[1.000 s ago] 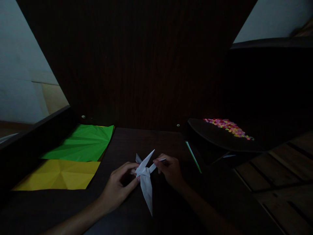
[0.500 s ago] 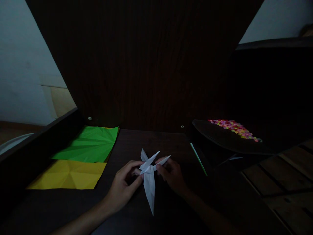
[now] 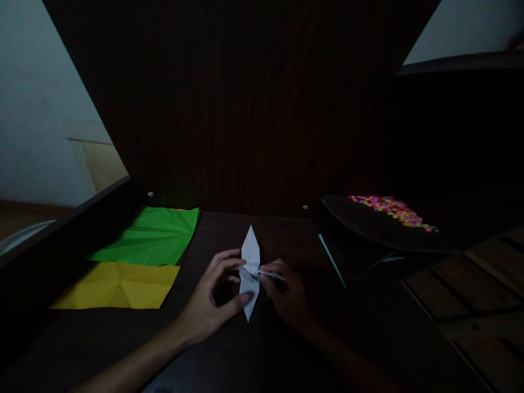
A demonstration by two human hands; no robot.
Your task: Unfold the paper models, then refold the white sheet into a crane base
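Paper crane (image 3: 250, 273), white and half folded, sits over the dark table (image 3: 229, 349) between both hands. Green sheet (image 3: 149, 236) and yellow sheet (image 3: 117, 285) lie well to its left. Left hand (image 3: 213, 303) pinches the crane's body; right hand (image 3: 286, 292) grips its side flap.

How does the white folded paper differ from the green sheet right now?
The white folded paper is narrow and pointed, pinched between the left hand and right hand; the green sheet lies spread flat and untouched at the desk's far left. White is compactly folded; green is open, only creased. Both are creased paper.
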